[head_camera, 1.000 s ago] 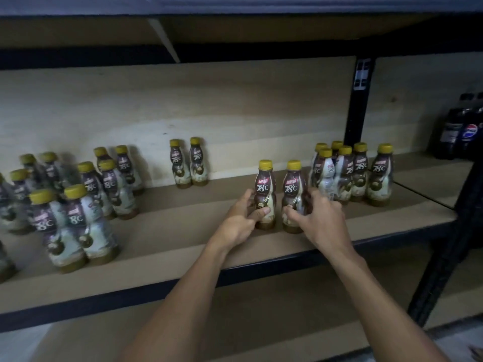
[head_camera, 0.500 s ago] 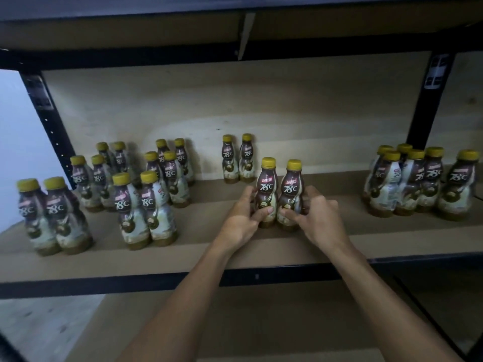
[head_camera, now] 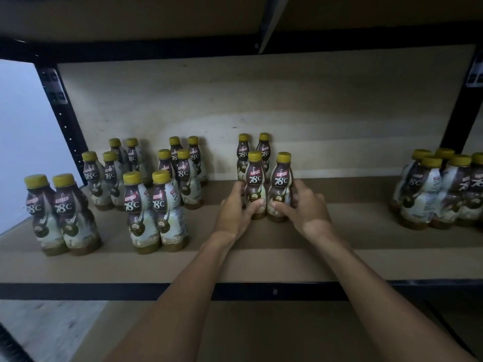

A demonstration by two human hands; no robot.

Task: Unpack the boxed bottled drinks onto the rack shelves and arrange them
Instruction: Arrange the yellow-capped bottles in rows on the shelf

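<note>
Two brown coffee bottles with yellow caps stand side by side on the wooden shelf (head_camera: 352, 262). My left hand (head_camera: 235, 210) grips the left bottle (head_camera: 254, 176) low down. My right hand (head_camera: 304, 207) grips the right bottle (head_camera: 281, 178) the same way. Just behind them stands another pair of bottles (head_camera: 244, 152) near the back wall. Several more pairs (head_camera: 156, 210) stand in rows on the left part of the shelf. A tight cluster of bottles (head_camera: 441, 189) sits at the right.
Black rack posts stand at the left (head_camera: 65, 121) and right (head_camera: 462, 105). The shelf above (head_camera: 156, 19) hangs low over the bottles. Bare shelf lies between my hands and the right cluster. A lower shelf (head_camera: 261, 333) shows beneath my arms.
My hands have slid the two bottles leftward and back along the shelf, away from the right cluster, until they stand right in front of the back pair. My view has turned left.
</note>
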